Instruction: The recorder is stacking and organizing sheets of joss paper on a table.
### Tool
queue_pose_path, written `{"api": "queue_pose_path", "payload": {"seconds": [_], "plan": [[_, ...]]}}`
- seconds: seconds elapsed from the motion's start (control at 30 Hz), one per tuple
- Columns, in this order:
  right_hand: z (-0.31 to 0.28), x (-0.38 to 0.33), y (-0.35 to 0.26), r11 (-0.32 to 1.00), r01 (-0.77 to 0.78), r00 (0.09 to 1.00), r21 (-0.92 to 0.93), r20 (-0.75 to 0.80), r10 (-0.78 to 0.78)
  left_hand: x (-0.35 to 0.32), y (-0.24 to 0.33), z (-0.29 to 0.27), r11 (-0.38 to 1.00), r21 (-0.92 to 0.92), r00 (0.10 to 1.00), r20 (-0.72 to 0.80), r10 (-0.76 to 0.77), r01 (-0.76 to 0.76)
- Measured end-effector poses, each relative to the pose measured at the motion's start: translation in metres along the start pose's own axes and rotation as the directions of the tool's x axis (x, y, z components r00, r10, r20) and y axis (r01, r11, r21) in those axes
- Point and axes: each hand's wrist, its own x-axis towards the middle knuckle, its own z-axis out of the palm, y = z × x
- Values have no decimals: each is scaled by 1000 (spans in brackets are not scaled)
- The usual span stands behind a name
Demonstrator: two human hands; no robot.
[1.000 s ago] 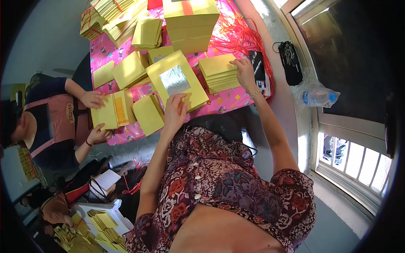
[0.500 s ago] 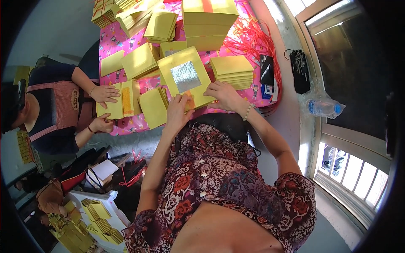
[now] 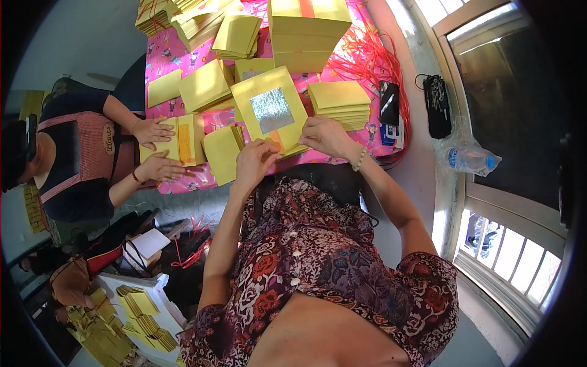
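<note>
Before me lies a stack of yellow joss paper (image 3: 247,104), its top sheet bearing a silver foil square (image 3: 272,110) and an orange mark at the near edge. At the near left corner, my left hand (image 3: 257,160) has its fingers bent and closed on the paper's edge. My right hand (image 3: 330,136), with a beaded bracelet at the wrist, pinches the near right corner. Fingertips of both hands are partly hidden. A folded yellow stack (image 3: 221,154) sits left of my left hand, and another yellow stack (image 3: 339,105) lies beyond my right hand.
A co-worker's hands (image 3: 160,166) rest on yellow paper at the left. Tall yellow bundles (image 3: 309,37) stand at the back of the pink-covered table (image 3: 162,61). Red strings (image 3: 367,55), a dark phone (image 3: 389,101), keys (image 3: 435,95) and a plastic bottle (image 3: 468,159) are at the right.
My left hand has shifted slightly left and toward me along the paper's near edge. The co-worker's nearer hand has moved from the paper's edge to lie flatter on it.
</note>
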Motion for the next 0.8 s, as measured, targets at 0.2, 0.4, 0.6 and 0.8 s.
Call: {"api": "queue_pose_path", "payload": {"seconds": [0.2, 0.4, 0.6, 0.8], "plan": [[-1, 0, -2, 998, -55, 998, 44, 4, 55, 3, 1, -2, 989, -122, 997, 35, -76, 80], [-3, 1, -5, 994, -88, 996, 72, 10, 87, 5, -1, -2, 986, -123, 993, 43, -112, 116], [-3, 2, -3, 991, -108, 994, 83, 34, 106, 5, -6, 1, 977, -171, 992, 33, -122, 126], [-4, 3, -3, 990, -114, 993, 85, 35, 111, 6, -5, 0, 976, -157, 988, 43, -148, 153]]}}
